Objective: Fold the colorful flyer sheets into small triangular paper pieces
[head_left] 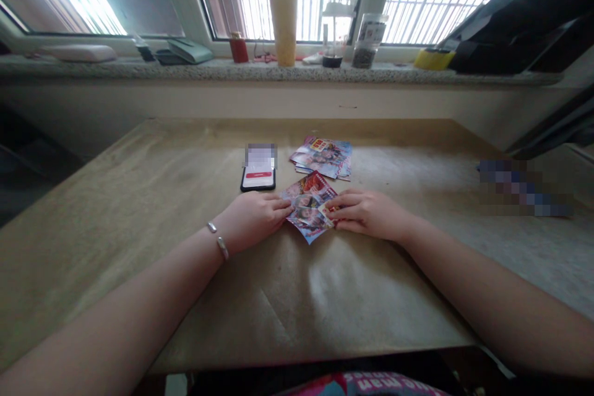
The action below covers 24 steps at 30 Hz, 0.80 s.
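A small stack of colourful picture cards [308, 205] lies on the wooden table [139, 210] between my two hands. My left hand [253, 218], with a silver bracelet on its wrist, pinches the stack's left edge with curled fingers. My right hand [366, 213] grips the stack's right edge, fingers closed on it. A second, fanned pile of similar cards [323, 158] lies just beyond, apart from both hands.
A black phone [258, 168] with a lit screen lies left of the far card pile. A blurred flat item [524, 188] sits at the table's right. The window sill [278, 71] behind holds a tall cup of yellow drink [283, 12], jars, a red cup and other small items.
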Each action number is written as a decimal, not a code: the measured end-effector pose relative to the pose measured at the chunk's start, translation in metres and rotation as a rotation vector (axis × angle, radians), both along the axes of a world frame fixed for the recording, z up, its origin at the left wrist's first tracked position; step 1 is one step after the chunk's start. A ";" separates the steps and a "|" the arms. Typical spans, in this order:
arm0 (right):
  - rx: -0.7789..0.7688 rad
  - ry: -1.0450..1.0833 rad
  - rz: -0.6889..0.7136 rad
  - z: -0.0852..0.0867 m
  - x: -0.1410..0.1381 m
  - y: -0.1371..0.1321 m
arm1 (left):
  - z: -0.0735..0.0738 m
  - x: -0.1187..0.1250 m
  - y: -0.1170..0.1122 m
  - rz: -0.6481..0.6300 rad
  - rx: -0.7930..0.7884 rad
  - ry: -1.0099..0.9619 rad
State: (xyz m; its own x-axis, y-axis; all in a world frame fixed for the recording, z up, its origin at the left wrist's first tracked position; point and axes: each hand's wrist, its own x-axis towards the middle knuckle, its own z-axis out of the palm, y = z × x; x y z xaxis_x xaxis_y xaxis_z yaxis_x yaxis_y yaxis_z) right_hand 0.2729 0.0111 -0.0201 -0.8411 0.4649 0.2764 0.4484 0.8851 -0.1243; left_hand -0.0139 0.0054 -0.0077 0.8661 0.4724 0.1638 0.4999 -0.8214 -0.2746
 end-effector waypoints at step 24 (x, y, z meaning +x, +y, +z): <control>0.101 0.064 -0.015 -0.010 -0.013 0.001 | 0.017 -0.004 -0.003 0.017 -0.031 0.130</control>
